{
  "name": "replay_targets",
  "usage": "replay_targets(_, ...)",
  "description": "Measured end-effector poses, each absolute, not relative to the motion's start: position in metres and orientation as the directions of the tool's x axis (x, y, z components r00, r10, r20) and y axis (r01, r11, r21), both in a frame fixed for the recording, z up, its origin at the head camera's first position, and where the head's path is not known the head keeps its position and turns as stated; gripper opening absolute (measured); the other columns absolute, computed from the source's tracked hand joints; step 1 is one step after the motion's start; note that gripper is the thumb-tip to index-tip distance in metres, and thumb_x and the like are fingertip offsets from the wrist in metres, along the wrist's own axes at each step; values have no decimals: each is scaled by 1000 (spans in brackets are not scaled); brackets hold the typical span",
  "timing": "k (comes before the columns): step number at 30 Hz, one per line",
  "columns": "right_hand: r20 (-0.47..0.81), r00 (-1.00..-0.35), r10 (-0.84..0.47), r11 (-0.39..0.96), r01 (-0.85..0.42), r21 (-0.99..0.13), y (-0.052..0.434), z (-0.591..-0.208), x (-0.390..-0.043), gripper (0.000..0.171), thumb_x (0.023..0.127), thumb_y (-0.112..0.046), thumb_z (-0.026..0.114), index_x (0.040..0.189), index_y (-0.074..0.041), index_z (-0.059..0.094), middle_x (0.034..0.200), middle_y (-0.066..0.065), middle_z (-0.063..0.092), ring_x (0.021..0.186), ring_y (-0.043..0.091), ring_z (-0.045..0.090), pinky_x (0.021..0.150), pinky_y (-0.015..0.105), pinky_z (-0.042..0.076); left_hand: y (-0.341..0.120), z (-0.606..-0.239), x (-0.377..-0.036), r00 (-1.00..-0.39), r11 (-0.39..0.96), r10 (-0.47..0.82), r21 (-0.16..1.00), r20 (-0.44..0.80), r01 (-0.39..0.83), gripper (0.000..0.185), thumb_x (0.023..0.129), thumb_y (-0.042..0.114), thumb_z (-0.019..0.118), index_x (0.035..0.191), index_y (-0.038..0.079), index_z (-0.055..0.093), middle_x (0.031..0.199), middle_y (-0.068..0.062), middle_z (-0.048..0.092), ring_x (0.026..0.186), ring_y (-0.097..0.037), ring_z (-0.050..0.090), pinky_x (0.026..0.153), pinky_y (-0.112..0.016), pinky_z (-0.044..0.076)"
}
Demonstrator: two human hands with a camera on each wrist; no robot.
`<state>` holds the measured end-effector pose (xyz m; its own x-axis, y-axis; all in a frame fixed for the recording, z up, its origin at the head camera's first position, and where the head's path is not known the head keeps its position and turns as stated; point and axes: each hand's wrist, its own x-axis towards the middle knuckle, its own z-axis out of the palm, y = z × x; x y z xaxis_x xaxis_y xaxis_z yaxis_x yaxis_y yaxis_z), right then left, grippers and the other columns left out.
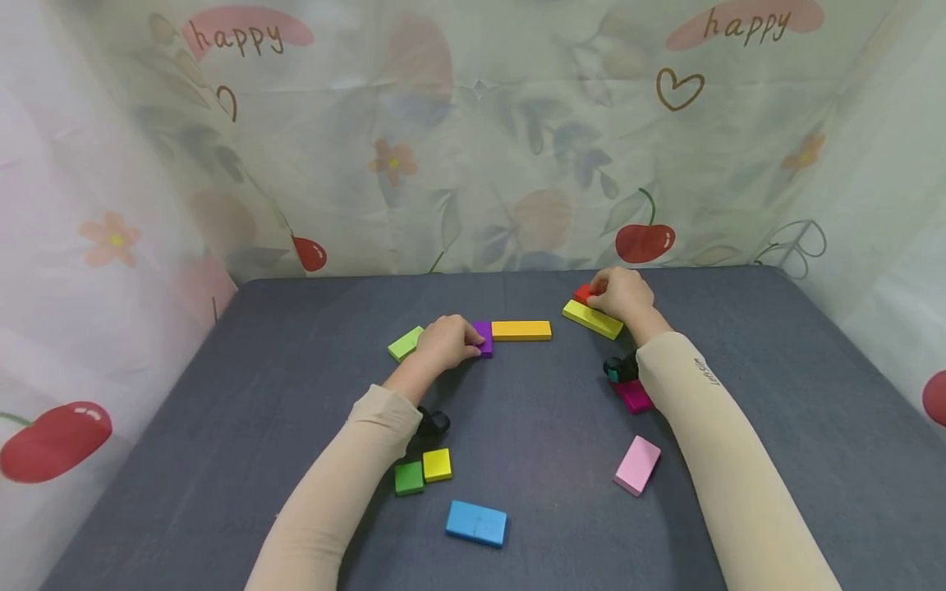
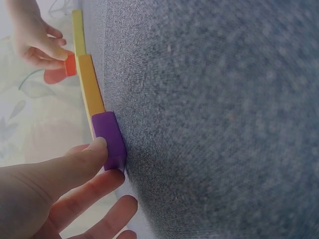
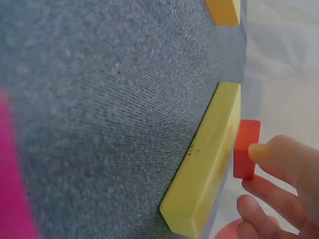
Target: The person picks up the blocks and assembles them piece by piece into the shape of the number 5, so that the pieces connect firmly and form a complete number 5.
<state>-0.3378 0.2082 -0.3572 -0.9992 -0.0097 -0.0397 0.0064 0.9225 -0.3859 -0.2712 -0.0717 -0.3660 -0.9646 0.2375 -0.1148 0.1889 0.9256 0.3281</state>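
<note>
A purple block (image 1: 484, 339) is pinched between the thumb and fingers of my left hand (image 1: 446, 343). Its far end meets the orange block (image 1: 521, 331), which lies lengthwise to the right. In the left wrist view the thumb presses the top of the purple block (image 2: 108, 137). My right hand (image 1: 622, 294) pinches a small red block (image 1: 583, 294) at the far side of a long yellow block (image 1: 593, 319). The right wrist view shows the red block (image 3: 245, 149) beside the yellow block (image 3: 202, 164), thumb on its face. A lime-green block (image 1: 406, 344) lies left of my left hand, partly hidden.
Nearer on the dark table (image 1: 532, 460) lie a green block (image 1: 410, 478), a small yellow block (image 1: 437, 465), a blue block (image 1: 476, 524) and a pink block (image 1: 637, 465). A magenta block (image 1: 634, 396) is partly covered by the right wrist. A patterned curtain (image 1: 480, 164) hangs behind.
</note>
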Motion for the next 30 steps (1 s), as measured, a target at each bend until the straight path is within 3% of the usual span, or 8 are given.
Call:
replay_targets(21,-6,-990,-142,897,-126,-423,207,-349,-320,30,86,-21,66,112,-7,66,117,16,63,110,33,54,89,47,45,-72,-367,-272,-964,924,238,334,-118,187,27,87,24,66,114,24,68,116,2,68,110,-21,61,86,-36,51)
replay_targets(30,16,-977,-214,859,-196,-472,209,-353,-311,29,86,-21,66,112,-8,66,117,16,65,100,31,59,84,45,48,-72,-367,-271,-964,924,237,333,-119,186,27,87,23,66,114,24,68,117,2,68,110,-21,61,85,-36,51)
